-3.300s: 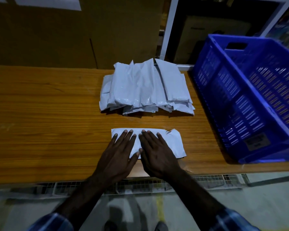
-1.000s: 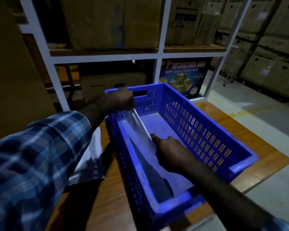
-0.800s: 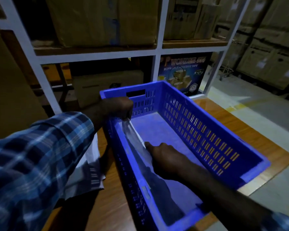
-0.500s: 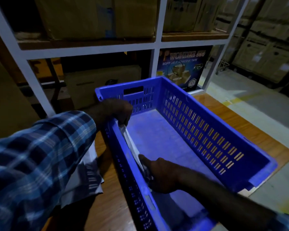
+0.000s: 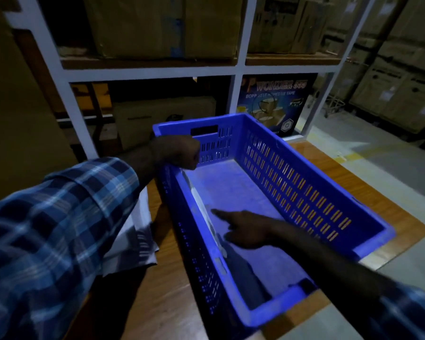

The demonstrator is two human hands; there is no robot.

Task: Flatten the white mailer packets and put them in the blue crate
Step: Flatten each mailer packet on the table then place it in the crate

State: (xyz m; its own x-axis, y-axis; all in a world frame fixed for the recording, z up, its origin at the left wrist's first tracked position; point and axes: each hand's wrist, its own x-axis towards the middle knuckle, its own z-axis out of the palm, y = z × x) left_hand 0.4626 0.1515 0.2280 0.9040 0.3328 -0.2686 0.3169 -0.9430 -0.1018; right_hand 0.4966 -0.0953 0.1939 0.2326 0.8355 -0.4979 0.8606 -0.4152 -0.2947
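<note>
The blue crate (image 5: 368, 229) stands on the wooden table. One white mailer packet (image 5: 207, 218) stands on edge inside it, leaning along the left wall. My left hand (image 5: 178, 152) is curled into a fist over the crate's far left rim, and the packet's far end runs up under its fingers. My right hand (image 5: 245, 230) is down inside the crate, its index finger stretched out onto the packet's face and the other fingers loosely bent. The pile of white mailer packets (image 5: 142, 241) lies on the table left of the crate, mostly hidden by my left sleeve.
The wooden table (image 5: 162, 303) ends just right of the crate, with grey floor (image 5: 378, 168) beyond. A white metal rack (image 5: 239, 69) with cardboard boxes and a printed tape carton (image 5: 275, 99) stands right behind the crate.
I carried the flattened packet from the table into the crate. In the last second it has tipped from slanting to upright against the left wall, and my right hand released its edge, finger stretched onto it.
</note>
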